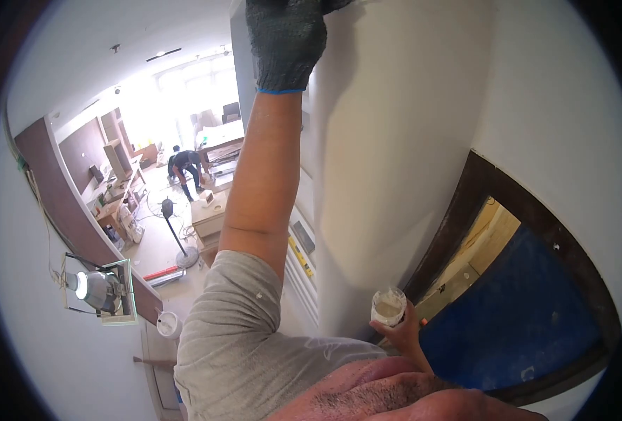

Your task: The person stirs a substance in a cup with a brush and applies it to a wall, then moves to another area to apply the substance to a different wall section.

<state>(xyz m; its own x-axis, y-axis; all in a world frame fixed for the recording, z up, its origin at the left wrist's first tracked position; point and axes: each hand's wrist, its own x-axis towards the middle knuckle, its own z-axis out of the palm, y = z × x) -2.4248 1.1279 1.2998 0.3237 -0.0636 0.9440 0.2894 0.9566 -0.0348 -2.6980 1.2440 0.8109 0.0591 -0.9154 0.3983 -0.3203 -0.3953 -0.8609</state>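
Note:
My left hand (287, 45), in a dark grey work glove with a blue cuff, is raised high against a pale wall surface (409, 140). Its fingers run out past the top edge, so whether it holds anything is hidden. Low on the right, my bare right hand (408, 332) is wrapped round a plastic cup (389, 306). Pale, creamy paste sits inside the cup, and smears coat its rim.
A dark-framed opening with a blue panel (514, 316) lies right of the cup. On the left are a lit work lamp (93, 289), a white bucket (169, 324) and a stand with a round base (186, 257). A yellow spirit level (300, 257) leans nearby. Farther off, a person (184, 165) bends over.

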